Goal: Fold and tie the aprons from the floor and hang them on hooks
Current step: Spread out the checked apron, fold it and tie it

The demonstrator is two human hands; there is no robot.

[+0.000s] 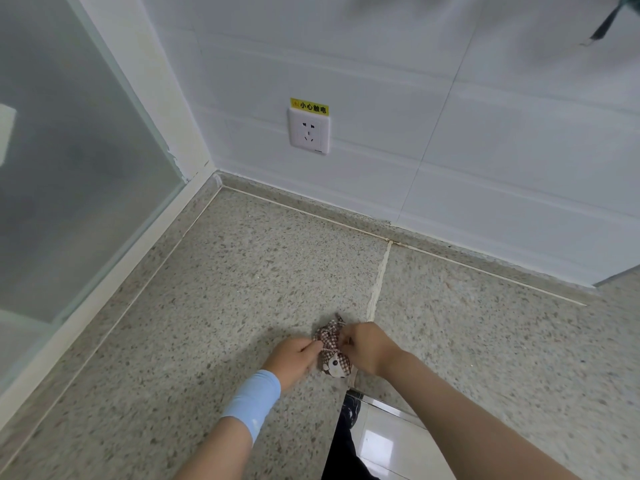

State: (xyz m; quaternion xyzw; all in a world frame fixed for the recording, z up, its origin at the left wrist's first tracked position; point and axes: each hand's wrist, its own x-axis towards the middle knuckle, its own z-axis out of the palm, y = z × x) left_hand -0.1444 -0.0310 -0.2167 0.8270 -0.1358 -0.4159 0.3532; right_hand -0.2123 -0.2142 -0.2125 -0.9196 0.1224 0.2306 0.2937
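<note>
Cloth apron [333,351], soft and light, sits bunched small on the speckled worktop [242,271], with left hand [294,358] and right hand [367,346] each pinching its thin string, the best place to hold while pulling the knot tight

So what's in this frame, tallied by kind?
Checked apron bundle: 1
Hands on it, left hand and right hand: 2
Blue wrist sleeve: 1
Wall socket: 1
Yellow warning label: 1
Total: 6
</note>
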